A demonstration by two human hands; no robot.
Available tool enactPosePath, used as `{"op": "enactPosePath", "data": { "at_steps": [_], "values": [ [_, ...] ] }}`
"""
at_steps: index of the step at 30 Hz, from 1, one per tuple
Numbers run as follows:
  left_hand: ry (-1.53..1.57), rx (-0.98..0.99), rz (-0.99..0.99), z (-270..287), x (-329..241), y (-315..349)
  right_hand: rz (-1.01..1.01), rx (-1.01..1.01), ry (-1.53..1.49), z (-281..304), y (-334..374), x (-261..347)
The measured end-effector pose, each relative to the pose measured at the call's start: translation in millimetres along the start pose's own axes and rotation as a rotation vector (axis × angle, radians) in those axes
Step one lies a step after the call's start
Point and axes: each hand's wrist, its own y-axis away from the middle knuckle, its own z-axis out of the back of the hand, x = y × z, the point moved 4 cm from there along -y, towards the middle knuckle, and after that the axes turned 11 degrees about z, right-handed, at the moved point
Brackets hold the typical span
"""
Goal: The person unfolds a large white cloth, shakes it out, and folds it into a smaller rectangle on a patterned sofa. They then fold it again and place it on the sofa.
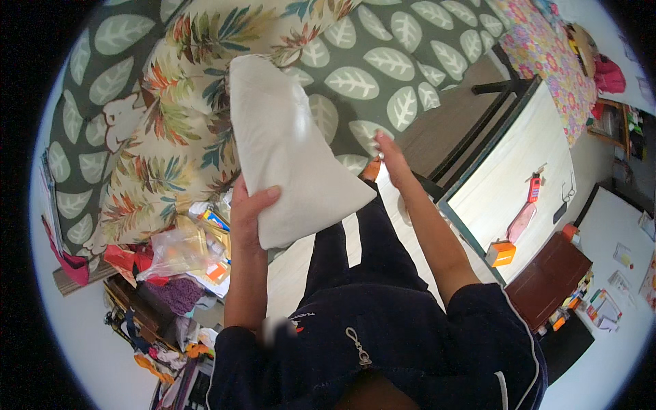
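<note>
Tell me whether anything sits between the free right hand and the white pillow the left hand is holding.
Nothing visible does. The right hand is open beside the white pillow, with only the leaf-patterned bedding behind the gap. The left hand grips the pillow's lower edge.

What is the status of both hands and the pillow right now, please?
Left hand gripping white pillow at its lower edge. Right hand open, off the pillow. Leaf-print bedding underneath.
</note>
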Motion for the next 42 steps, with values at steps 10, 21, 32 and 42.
{"op": "enactPosePath", "data": {
  "at_steps": [10,21,32,42],
  "values": [
    [0.100,0.272,-0.202,13.7,-41.3,83.2,-0.127,0.271,-1.161,-92.9,94.8,114.5],
    [-0.123,0.336,-0.165,65.0,-6.0,64.5,0.208,0.520,-0.770,-34.7,176.4,197.8],
    [0.138,0.661,-0.237,15.5,-52.4,70.0,0.315,0.470,-0.635,-31.5,226.5,256.6],
    [0.182,0.770,-0.330,38.0,-54.2,74.1,0.699,0.393,-0.431,16.1,230.5,257.3]
  ]
}}
